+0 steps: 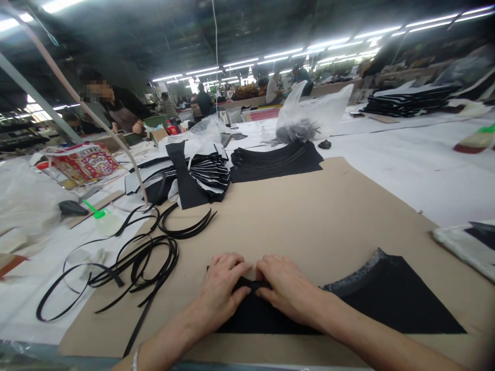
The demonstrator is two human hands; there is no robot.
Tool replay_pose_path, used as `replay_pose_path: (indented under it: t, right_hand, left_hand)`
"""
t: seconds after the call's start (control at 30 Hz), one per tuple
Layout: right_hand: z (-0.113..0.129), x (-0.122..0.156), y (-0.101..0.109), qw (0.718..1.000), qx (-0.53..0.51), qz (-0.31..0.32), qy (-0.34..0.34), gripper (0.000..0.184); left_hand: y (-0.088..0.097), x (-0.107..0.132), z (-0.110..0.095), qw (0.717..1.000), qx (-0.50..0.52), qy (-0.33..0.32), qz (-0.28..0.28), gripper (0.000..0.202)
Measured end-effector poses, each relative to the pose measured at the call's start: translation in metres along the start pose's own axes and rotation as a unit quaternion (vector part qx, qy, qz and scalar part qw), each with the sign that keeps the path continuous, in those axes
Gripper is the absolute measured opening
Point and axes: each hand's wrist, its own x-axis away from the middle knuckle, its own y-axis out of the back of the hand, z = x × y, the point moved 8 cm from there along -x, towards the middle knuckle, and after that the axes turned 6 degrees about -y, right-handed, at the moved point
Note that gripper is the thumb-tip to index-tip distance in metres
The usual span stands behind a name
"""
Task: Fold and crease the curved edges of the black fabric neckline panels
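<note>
A black fabric panel (402,299) with a curved upper edge lies flat on a brown cardboard sheet (294,206). Along its right part the curved edge shows a greyish, shiny band. My left hand (224,283) pinches that upper edge between thumb and fingers. Close beside it, my right hand (286,288) grips the same edge, thumb below and fingers above. A short raised fold of black material shows between the two thumbs. My fingers hide the edge under them, and my right forearm covers part of the panel.
Loose black strips (150,257) lie coiled at the left, near a green-tipped squeeze bottle (106,221). Beyond are stacked black panels (274,162), fanned black pieces (209,178) and a clear plastic bag (301,116). A hose (104,129) hangs at left. A co-worker (124,108) stands behind.
</note>
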Motion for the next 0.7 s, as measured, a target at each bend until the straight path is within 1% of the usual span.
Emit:
replay_pose_path:
  t: [0.07,0.13,0.27,0.43,0.5,0.6,0.7]
  right_hand:
    - [0.0,0.001,0.0,1.0,0.01,-0.001,-0.003,0.007]
    - [-0.002,0.002,0.002,1.0,0.01,-0.004,-0.009,0.005]
    - [-0.005,0.003,0.004,1.0,0.0,0.002,-0.007,0.004]
    - [-0.007,0.006,0.001,1.0,0.0,-0.014,0.005,0.005]
    - [-0.008,0.009,-0.001,0.999,-0.013,-0.033,0.018,0.006]
    - [-0.009,0.016,-0.004,0.996,-0.034,-0.066,0.046,0.01]
    - [-0.007,0.022,-0.009,0.993,-0.015,-0.09,0.078,0.009]
  left_hand:
    - [-0.009,-0.006,-0.007,0.999,0.033,0.001,0.037,0.031]
    - [-0.013,-0.008,-0.009,0.997,0.046,0.006,0.054,0.027]
    - [-0.015,-0.01,-0.009,0.997,0.05,0.005,0.057,0.026]
    - [-0.017,-0.009,-0.013,0.997,0.054,-0.01,0.062,0.033]
    - [-0.019,-0.007,-0.015,0.997,0.039,-0.025,0.061,0.035]
    - [-0.023,0.001,-0.018,0.997,-0.017,-0.052,0.047,0.033]
    - [-0.027,0.016,-0.027,0.99,-0.093,-0.108,0.005,0.034]
